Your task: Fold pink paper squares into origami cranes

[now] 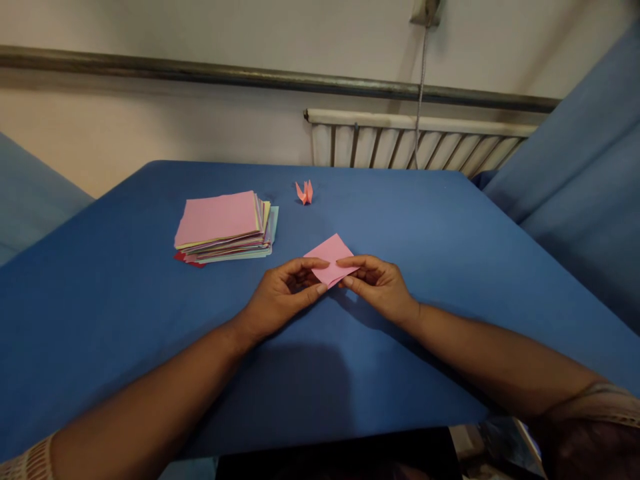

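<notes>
A folded square of pink paper (334,248) is held between my two hands near the middle of the table, one corner pointing away from me. My left hand (283,293) pinches its left side, index finger on top and thumb at the near corner. On the right side my right hand (380,285) grips it the same way, the thumb at the near lower edge. The layers part slightly along that lower edge. Beyond the hands a small folded pink paper figure (304,193) with upright points stands on the table.
A thick stack of coloured paper (220,220), pink on top, lies left of my hands on the blue table (425,227). Behind the table are a wall pipe (250,75), a radiator (395,137) and a hanging cord (421,87). Blue curtains (585,147) flank the table.
</notes>
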`<move>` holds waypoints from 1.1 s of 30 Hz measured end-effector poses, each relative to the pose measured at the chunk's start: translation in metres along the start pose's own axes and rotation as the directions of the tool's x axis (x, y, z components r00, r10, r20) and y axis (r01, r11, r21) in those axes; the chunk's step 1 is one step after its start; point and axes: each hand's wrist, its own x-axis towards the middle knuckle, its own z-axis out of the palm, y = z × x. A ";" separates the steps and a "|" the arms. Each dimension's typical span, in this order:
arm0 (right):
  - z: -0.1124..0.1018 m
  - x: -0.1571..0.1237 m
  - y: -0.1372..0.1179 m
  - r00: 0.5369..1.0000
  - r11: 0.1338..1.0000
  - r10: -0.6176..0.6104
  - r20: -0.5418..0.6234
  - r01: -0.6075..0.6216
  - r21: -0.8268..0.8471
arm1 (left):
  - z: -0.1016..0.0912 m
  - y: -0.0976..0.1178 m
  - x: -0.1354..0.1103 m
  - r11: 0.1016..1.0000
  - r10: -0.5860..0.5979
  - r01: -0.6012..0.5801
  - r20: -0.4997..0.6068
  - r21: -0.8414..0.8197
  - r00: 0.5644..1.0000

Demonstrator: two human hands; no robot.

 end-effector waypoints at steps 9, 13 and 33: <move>0.002 -0.003 -0.004 1.000 0.998 0.028 0.007 -0.029 0.057 | 0.001 0.003 0.000 1.000 0.008 -0.007 -0.027 0.010 1.000; 0.003 -0.003 -0.003 0.998 0.995 0.062 0.005 -0.062 0.072 | 0.000 0.002 -0.001 0.999 0.002 -0.001 -0.038 0.035 0.999; 0.011 -0.008 0.000 0.997 0.999 -0.019 -0.072 0.016 -0.052 | 0.005 0.004 -0.001 0.991 0.108 -0.097 -0.130 0.092 0.986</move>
